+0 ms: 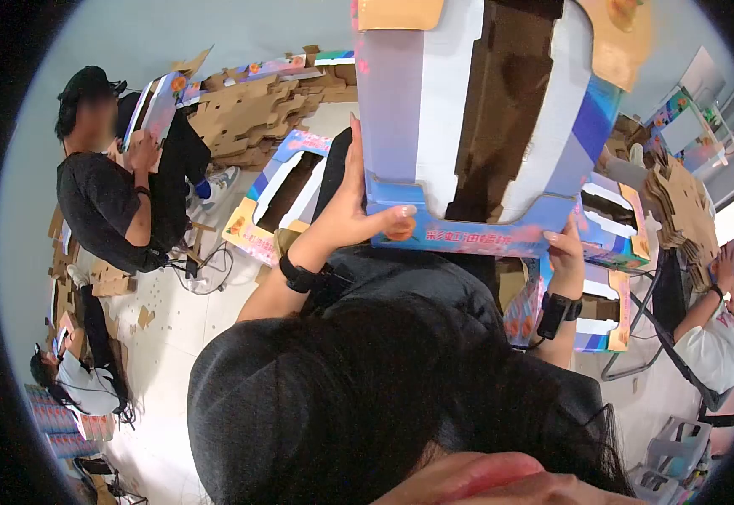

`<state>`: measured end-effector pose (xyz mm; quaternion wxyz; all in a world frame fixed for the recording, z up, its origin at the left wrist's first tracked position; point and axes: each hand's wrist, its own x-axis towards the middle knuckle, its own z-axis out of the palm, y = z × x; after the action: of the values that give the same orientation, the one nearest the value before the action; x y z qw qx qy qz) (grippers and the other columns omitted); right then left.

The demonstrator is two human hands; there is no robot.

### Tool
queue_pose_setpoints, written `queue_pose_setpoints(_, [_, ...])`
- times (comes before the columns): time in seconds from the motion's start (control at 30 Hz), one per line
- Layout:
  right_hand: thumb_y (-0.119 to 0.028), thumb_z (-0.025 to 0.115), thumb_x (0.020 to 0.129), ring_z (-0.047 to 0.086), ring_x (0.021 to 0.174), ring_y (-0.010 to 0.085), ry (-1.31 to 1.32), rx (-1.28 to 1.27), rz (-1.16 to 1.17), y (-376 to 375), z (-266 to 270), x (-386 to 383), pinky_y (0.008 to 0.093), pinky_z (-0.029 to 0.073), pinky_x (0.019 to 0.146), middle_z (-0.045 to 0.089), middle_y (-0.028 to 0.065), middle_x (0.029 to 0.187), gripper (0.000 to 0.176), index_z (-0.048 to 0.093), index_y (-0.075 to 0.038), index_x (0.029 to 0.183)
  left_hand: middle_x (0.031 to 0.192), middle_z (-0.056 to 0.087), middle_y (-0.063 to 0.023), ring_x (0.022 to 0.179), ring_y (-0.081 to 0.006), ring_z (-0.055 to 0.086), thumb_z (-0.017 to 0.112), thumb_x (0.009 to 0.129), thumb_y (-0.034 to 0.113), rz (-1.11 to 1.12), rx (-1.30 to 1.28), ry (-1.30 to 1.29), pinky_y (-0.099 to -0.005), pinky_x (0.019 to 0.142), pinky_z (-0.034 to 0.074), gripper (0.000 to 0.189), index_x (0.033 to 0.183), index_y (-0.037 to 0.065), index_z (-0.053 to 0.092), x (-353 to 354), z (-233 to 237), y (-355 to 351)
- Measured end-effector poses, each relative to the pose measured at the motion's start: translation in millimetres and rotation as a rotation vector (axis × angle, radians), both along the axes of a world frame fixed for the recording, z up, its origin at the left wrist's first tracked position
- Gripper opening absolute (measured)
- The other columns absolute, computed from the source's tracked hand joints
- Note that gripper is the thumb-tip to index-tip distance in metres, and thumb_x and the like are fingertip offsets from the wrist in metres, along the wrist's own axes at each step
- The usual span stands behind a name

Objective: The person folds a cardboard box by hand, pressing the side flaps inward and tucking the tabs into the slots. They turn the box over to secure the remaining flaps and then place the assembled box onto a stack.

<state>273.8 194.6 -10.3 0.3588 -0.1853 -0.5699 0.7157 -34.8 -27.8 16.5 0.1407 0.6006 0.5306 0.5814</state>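
A colourful printed cardboard box (400, 126) is held up in front of me, its white flaps folded inward beside a long gap that shows a brown inside. At its near left corner my left hand (362, 198) grips it, thumb on the blue printed edge and fingers along the side. My right hand (565, 246) holds the near right corner, fingers closed against the printed wall. Below the left forearm stands a similar box (270, 181). Two more such boxes, an upper one (636, 223) and a lower one (619, 328), are by my right wrist.
Flattened brown cardboard (245, 118) is heaped along the back wall. A person in black (101, 198) at left handles a similar box. Another person (89, 383) sits lower left. At right are a person in white (712, 358), a metal-framed chair (666, 337) and plastic bins (678, 442).
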Motion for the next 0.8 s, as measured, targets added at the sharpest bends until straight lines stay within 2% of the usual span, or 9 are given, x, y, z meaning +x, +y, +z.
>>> queue_pose_setpoints(0.07, [-0.005, 0.074, 0.064, 0.056, 0.117, 0.0197, 0.0, -0.073, 0.066, -1.1, -6.4, -13.0, 0.0302, 0.044, 0.098, 0.058, 0.0078, 0.126, 0.091, 0.037, -0.004, 0.146, 0.154, 0.02, -0.0266, 0.141, -0.0364, 0.026, 0.077, 0.077, 0.033, 0.084, 0.048, 0.099, -0.0459, 0.114, 0.021, 0.119, 0.155, 0.004, -0.008, -7.9, -1.6, -3.8])
queue_pose_setpoints(0.17, [-0.002, 0.074, 0.065, 0.054, 0.118, 0.0193, -0.163, -0.071, 0.13, -6.2, -3.6, -25.7, 0.0309, 0.043, 0.098, 0.057, 0.0078, 0.128, 0.09, 0.037, -0.005, 0.147, 0.151, 0.025, -0.0247, 0.141, -0.0353, 0.026, 0.079, 0.075, 0.031, 0.156, 0.054, 0.207, -0.0453, 0.114, 0.022, 0.115, 0.156, 0.003, 0.002, -13.1, 8.1, -13.6])
queue_pose_setpoints(0.27, [-0.004, 0.076, 0.069, 0.054, 0.119, 0.0195, -0.12, -0.101, 0.117, -14.3, -4.3, -33.5, 0.0318, 0.043, 0.1, 0.055, 0.0076, 0.131, 0.088, 0.035, -0.005, 0.147, 0.149, 0.029, -0.0222, 0.14, -0.0334, 0.03, 0.081, 0.072, 0.029, 0.155, 0.073, 0.207, -0.0439, 0.114, 0.022, 0.112, 0.156, 0.003, 0.012, -16.5, 8.6, -17.6])
queue_pose_setpoints(0.37, [-0.008, 0.078, 0.071, 0.053, 0.121, 0.0206, -0.072, -0.138, 0.056, -14.7, -7.4, -34.5, 0.0324, 0.043, 0.101, 0.053, 0.0082, 0.133, 0.088, 0.034, -0.004, 0.147, 0.148, 0.031, -0.0204, 0.138, -0.0318, 0.033, 0.083, 0.068, 0.028, 0.109, 0.092, 0.06, -0.042, 0.115, 0.023, 0.113, 0.156, 0.004, 0.016, -16.6, 5.0, -15.4])
queue_pose_setpoints(0.5, [-0.012, 0.084, 0.068, 0.054, 0.121, 0.0216, 0.086, -0.133, 0.121, 2.9, -33.8, -24.4, 0.0344, 0.044, 0.1, 0.055, 0.0085, 0.132, 0.089, 0.039, -0.003, 0.145, 0.148, 0.032, -0.0194, 0.137, -0.0304, 0.035, 0.088, 0.06, 0.031, 0.051, 0.062, 0.04, -0.0414, 0.115, 0.024, 0.123, 0.156, 0.006, 0.016, -14.9, 6.4, -16.6])
queue_pose_setpoints(0.57, [-0.012, 0.086, 0.065, 0.056, 0.118, 0.0213, 0.088, -0.026, 0.163, 5.2, -35.1, -24.1, 0.0348, 0.045, 0.099, 0.057, 0.0081, 0.129, 0.089, 0.043, -0.002, 0.141, 0.148, 0.032, -0.0191, 0.137, -0.0301, 0.036, 0.09, 0.056, 0.033, 0.048, 0.054, 0.062, -0.0417, 0.115, 0.025, 0.127, 0.156, 0.007, 0.017, -11.7, 12.5, -18.8])
queue_pose_setpoints(0.6, [-0.012, 0.087, 0.063, 0.056, 0.117, 0.0211, 0.087, 0.026, 0.186, 5.8, -35.7, -24.0, 0.0351, 0.045, 0.098, 0.059, 0.0078, 0.128, 0.088, 0.044, -0.001, 0.14, 0.151, 0.029, -0.0203, 0.138, -0.031, 0.035, 0.092, 0.052, 0.036, 0.043, 0.02, 0.101, -0.0432, 0.115, 0.025, 0.136, 0.157, 0.009, 0.009, -14.4, 14.1, -19.0])
queue_pose_setpoints(0.7, [-0.01, 0.087, 0.06, 0.058, 0.114, 0.0202, 0.054, 0.111, 0.179, -1.6, -27.1, -24.5, 0.0354, 0.045, 0.098, 0.061, 0.0066, 0.123, 0.086, 0.048, -0.001, 0.136, 0.153, 0.026, -0.021, 0.14, -0.0306, 0.032, 0.093, 0.052, 0.035, -0.023, -0.094, -0.007, -0.0414, 0.115, 0.024, 0.142, 0.157, 0.007, 0.001, -15.0, 13.0, -24.6])
queue_pose_setpoints(0.8, [-0.009, 0.087, 0.059, 0.057, 0.114, 0.0189, 0.0, 0.068, 0.215, 0.6, -32.2, -23.8, 0.0344, 0.044, 0.099, 0.06, 0.0071, 0.124, 0.085, 0.048, 0.0, 0.135, 0.153, 0.026, -0.0202, 0.141, -0.0287, 0.029, 0.094, 0.052, 0.033, -0.138, -0.308, -0.057, -0.0384, 0.115, 0.023, 0.144, 0.155, 0.004, -0.002, -24.4, 1.3, -28.7])
